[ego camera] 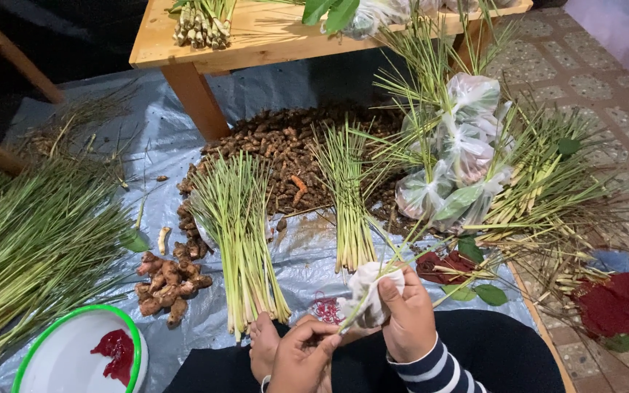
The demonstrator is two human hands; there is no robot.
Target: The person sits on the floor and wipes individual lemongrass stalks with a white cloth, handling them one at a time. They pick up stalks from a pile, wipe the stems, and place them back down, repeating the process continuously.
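My right hand (407,320) grips the top of a small clear plastic bag (368,290) with lemongrass stalks poking out of it. My left hand (302,356) pinches the lower end of the same bag from below. Both hands hover over my lap near my bare foot (263,342). A small heap of red rubber bands (327,308) lies on the grey tarp (307,262) just left of the bag.
Two lemongrass bundles (238,225) (347,204) lie ahead, with a turmeric pile (285,145) behind. Ginger (169,280) and a green-rimmed white bowl (74,349) sit left. Filled plastic bags (460,160) rest on stalks at right. A wooden table (256,36) stands beyond.
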